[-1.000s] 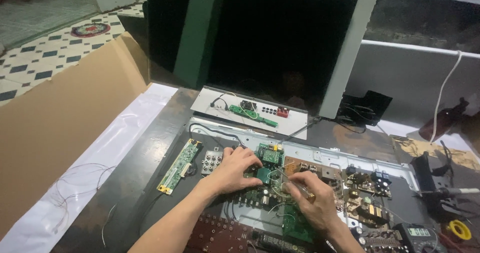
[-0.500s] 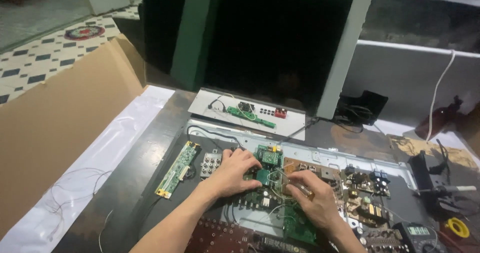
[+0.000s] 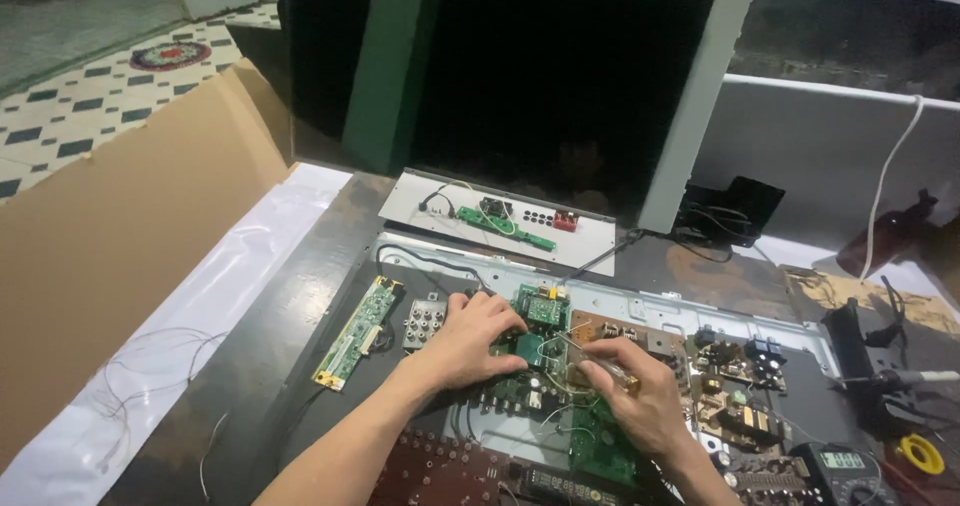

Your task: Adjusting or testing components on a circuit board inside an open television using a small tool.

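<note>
My left hand (image 3: 468,340) lies palm-down on a green circuit board (image 3: 542,310), fingers curled and pressing on its left part. My right hand (image 3: 640,398) sits just right of it, closed around a small screwdriver (image 3: 598,361) with an amber handle. The screwdriver's thin tip points at the middle of the board, close to my left fingertips. The board is mounted on a pale metal chassis (image 3: 650,304) lying flat on the dark table. Another green board (image 3: 600,451) shows below my right hand.
A long narrow green board (image 3: 355,332) and a grey connector plate (image 3: 424,321) lie left of my hands. A brown power board (image 3: 738,368) is on the right, with a multimeter (image 3: 838,463) and yellow tape roll (image 3: 920,454). A white panel (image 3: 500,221) and dark screen (image 3: 560,86) stand behind. Cardboard (image 3: 120,256) lies left.
Both hands stay on the board with barely any shift. Only the view has moved slightly.
</note>
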